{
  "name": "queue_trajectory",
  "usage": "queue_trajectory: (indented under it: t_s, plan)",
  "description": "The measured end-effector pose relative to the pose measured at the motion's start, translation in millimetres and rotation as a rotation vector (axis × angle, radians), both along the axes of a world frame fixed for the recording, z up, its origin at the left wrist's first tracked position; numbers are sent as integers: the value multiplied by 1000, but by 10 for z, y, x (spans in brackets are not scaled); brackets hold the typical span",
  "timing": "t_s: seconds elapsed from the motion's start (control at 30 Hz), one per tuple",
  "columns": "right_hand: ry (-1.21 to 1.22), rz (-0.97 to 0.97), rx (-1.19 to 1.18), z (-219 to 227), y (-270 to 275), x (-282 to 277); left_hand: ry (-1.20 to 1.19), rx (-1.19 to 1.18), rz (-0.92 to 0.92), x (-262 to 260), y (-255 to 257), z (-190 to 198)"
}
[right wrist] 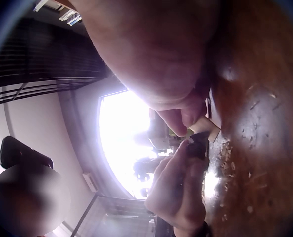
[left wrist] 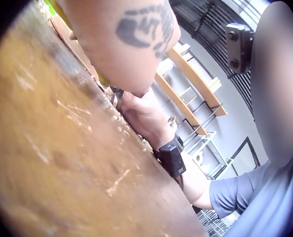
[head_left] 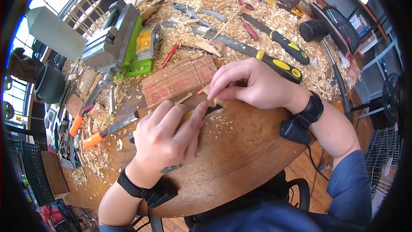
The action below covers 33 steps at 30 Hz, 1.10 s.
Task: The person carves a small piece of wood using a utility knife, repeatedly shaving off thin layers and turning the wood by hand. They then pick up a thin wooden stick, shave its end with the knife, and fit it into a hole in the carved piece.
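Observation:
My left hand (head_left: pixel 167 135) grips a cutter with a yellow and black handle (head_left: pixel 186 117). Its dark blade (head_left: pixel 213 109) points right, low over the wooden table (head_left: pixel 231 159). Thumb and fingers of my right hand (head_left: pixel 259 83) pinch a small pale piece of wood (head_left: pixel 219 102) right at the blade. In the right wrist view the wood piece (right wrist: pixel 208 127) meets the dark blade (right wrist: pixel 199 142), close above the tabletop. The left wrist view shows the right hand (left wrist: pixel 149 116) beyond the left forearm; the left fingers are mostly hidden there. Small shavings (head_left: pixel 219 126) lie below the blade.
Just beyond the hands lies a flat reddish board (head_left: pixel 171 81). A vise (head_left: pixel 109 38) with a green clamp (head_left: pixel 133 66) stands at the left. Orange-handled chisels (head_left: pixel 113 129) lie left, a black mallet (head_left: pixel 315 30) right. Yellow-and-black-handled tools (head_left: pixel 281 64) lie among wood shavings (head_left: pixel 274 15).

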State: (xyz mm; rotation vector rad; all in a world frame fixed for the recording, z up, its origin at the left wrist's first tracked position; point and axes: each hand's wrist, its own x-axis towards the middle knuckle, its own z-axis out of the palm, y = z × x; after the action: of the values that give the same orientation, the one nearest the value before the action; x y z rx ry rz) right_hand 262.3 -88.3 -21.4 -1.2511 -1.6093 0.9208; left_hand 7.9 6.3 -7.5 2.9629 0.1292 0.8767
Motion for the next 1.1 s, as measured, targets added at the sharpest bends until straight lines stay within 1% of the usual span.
queue_trajectory:
  t_s: [0.17, 0.23, 0.4, 0.47, 0.57, 0.63, 0.7, 0.77, 0.87, 0.97, 1.03, 1.1]
  plan:
    - [1, 12, -15, -7, 12, 14, 35, -17, -2, 12, 2, -1]
    - [24, 29, 79, -63, 28, 16, 44, -23, -8, 16, 3, 7]
    - [32, 22, 65, -61, 23, 9, 63, -39, -10, 16, -7, 10]
    - [28, 26, 61, -60, 23, 4, 118, -29, 10, 15, -39, 29]
    - [-17, 11, 51, -38, 17, 18, 129, -18, 19, 7, -59, 41]
    - [-5, 3, -38, 26, 4, 4, 107, -20, 11, -3, -49, 25]
    - [-3, 5, -31, 18, 10, 4, 86, -21, -1, -8, -34, -3]
    - [-1, 2, -24, 15, 4, 9, 11, 0, 28, -11, -19, -31]
    - [19, 16, -20, 14, 1, 3, 21, 20, 53, -5, -40, 0]
    - [11, 4, -19, -14, 6, 5, 39, 7, 33, 9, -47, -6]
    - [9, 6, 68, -70, 21, 12, 62, -10, 42, 15, -61, -5]
    - [17, 4, 66, -77, 20, 9, 87, -27, 51, 14, -84, 8]
